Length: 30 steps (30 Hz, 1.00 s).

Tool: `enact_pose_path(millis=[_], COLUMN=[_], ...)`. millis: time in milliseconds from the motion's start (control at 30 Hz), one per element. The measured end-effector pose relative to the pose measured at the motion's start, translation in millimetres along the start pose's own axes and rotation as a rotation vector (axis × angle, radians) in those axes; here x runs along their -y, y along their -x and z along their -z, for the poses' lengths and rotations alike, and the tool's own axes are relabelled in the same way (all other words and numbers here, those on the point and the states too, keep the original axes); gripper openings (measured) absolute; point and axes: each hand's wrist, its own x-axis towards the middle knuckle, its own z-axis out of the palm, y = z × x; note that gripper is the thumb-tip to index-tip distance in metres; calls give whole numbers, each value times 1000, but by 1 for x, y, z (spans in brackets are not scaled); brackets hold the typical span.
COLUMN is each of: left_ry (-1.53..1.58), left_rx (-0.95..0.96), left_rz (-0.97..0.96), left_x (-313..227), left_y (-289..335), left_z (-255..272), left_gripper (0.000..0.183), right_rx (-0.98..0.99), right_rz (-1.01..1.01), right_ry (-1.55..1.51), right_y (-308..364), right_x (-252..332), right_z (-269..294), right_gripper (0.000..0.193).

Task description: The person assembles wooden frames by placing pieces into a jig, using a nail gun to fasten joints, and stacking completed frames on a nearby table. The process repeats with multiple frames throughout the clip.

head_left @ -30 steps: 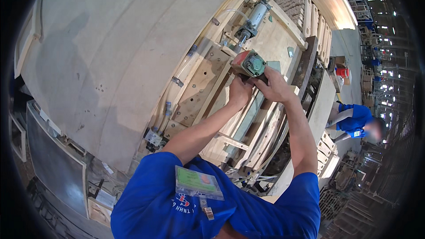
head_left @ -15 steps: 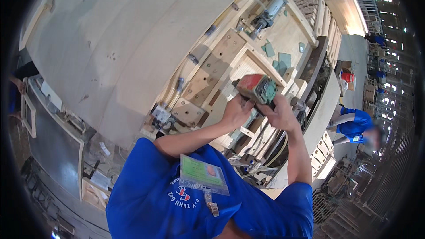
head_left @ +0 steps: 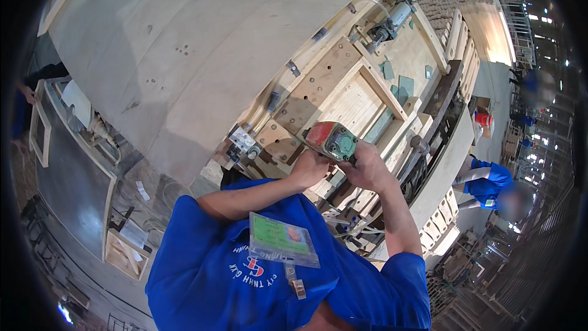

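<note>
Left hand [head_left: 310, 168] and right hand [head_left: 366, 168] both closed around a red-and-green handheld power tool [head_left: 331, 140], fingers wrapped on its body, held above a pale wooden assembly jig [head_left: 343, 95] with a grey pneumatic cylinder [head_left: 392, 19] at its far end; another person in blue [head_left: 484, 181] bends nearby

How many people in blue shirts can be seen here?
2 clearly: the camera wearer's own blue shirt at the bottom, and a co-worker in blue bending at the right beyond the wooden jig. A blurred bluish figure far upper right might be a third.
</note>
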Motion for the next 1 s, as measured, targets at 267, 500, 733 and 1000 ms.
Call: enact_pose_path(millis=[267, 500, 733, 1000], left_ry=[-527, -786, -829, -1377], left_rx=[196, -239, -20, 122], left_rz=[-184, -772, -541, -910], left_x=[-26, -143, -85, -95], left_y=[31, 89, 91, 69], left_z=[15, 94, 81, 10], left_gripper=[30, 17, 23, 22], right_rx=[-160, -784, -1089, -1054], right_rz=[-182, -489, -980, -1314], right_ry=[-140, -919, -380, 444], right_y=[51, 205, 318, 352], right_x=[15, -16, -112, -206], right_z=[-4, -25, -35, -93], right_gripper=[35, 29, 29, 59])
